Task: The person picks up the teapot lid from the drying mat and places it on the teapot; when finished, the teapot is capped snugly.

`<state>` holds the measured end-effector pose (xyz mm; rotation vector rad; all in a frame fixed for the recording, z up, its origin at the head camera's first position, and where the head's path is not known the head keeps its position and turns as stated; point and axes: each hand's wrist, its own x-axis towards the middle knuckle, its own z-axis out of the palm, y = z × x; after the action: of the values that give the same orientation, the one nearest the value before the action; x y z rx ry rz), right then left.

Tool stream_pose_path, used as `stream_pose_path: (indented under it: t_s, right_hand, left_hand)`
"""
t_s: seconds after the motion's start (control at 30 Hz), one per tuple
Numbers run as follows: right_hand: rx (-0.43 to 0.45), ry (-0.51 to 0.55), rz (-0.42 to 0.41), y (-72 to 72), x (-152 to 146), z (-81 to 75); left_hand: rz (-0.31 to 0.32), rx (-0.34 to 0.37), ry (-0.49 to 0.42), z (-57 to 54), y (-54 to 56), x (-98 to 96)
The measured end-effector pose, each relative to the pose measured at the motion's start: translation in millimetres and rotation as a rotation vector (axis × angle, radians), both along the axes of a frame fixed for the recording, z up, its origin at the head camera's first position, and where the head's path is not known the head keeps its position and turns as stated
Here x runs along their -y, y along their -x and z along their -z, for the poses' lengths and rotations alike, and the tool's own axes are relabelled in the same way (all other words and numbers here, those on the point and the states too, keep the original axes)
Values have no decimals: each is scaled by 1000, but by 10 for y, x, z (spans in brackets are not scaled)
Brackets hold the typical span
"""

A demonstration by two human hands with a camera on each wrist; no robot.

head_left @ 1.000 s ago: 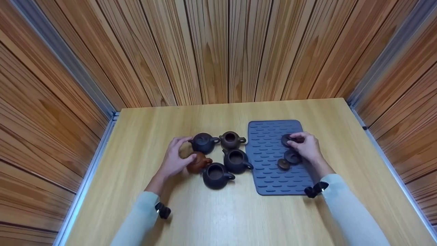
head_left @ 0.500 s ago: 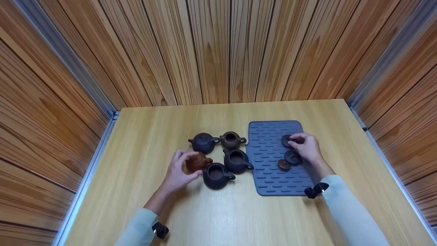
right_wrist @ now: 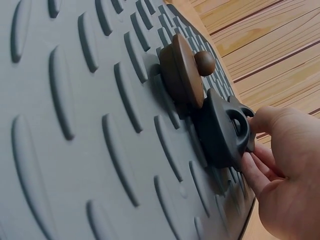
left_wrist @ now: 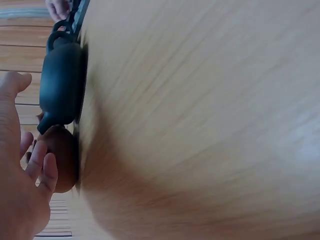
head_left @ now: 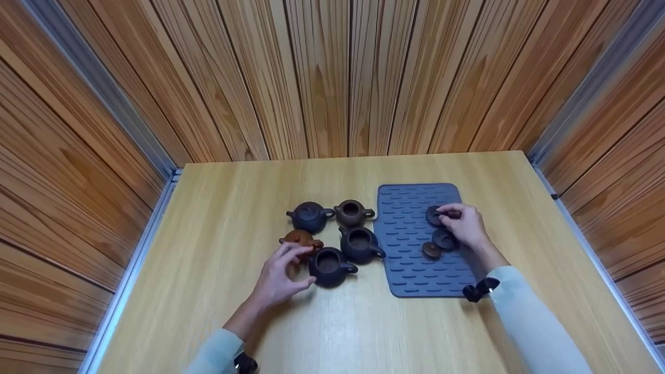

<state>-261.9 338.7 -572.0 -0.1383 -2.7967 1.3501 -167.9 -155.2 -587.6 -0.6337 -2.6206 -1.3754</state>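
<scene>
My left hand (head_left: 280, 275) spreads thumb and fingers around the spout side of a black lidless teapot (head_left: 328, 267). Its fingers overlap a red-brown lidded teapot (head_left: 300, 239) just behind. In the left wrist view, the thumb stands apart from the black teapot (left_wrist: 61, 80), and nothing is in the grasp. On the grey mat, my right hand (head_left: 465, 224) pinches a dark teapot lid (head_left: 434, 215) by its edge. Nearer on the mat lie a black lid (head_left: 444, 239) with a loop knob and a small brown lid (head_left: 431, 251) with a ball knob.
Another black teapot (head_left: 358, 244) without a lid sits beside the grey ridged mat (head_left: 405, 280). Behind are a lidded black teapot (head_left: 310, 216) and a small brown lidless teapot (head_left: 351, 212). Wooden panels (head_left: 332, 78) close off the table's far side.
My left hand has moved nearer and to the right, from the lidded black teapot past the red-brown one to the front black teapot. My right hand has shifted the pinched lid slightly left.
</scene>
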Motion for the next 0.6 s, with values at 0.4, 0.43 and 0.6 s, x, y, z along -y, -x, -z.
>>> stream_pose_path:
  t_s: [0.4,0.43,0.6]
  right_hand:
    - [-51,-1,2,1,-8,25]
    - [-54,0,3,0,-6,26]
    - [-56,-4,-1,4,-9,29]
  left_hand:
    - [3,-87,75,52,-33,-87]
    - [3,-90,76,58,-29,-93]
    - [-3,-80,96,68,-28,-127]
